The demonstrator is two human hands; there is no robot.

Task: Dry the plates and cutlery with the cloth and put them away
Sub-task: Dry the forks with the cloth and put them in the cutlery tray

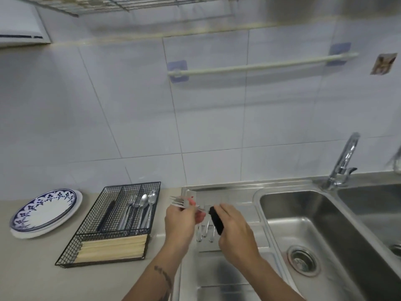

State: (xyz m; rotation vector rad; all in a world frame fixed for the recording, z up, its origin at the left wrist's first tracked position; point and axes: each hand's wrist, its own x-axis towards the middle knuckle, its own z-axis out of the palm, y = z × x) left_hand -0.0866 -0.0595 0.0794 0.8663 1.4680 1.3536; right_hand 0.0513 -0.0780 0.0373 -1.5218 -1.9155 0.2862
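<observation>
from the head view, the left hand (181,222) gripped a bunch of forks (180,202) over the drainboard (227,268), tines toward the wire tray (112,222) at the counter's edge, likely for sorting. the right hand (234,229) pinched a black-handled utensil (216,220). plates (46,211) sat stacked left; no cloth was visible.

Left hand (181,222), right hand (235,230) — both gripping.

Beige countertop (32,268): stack of blue-patterned plates (44,211) at left, black wire cutlery tray (112,224) beside it, w/ steel sink (303,224) set in at right.
</observation>
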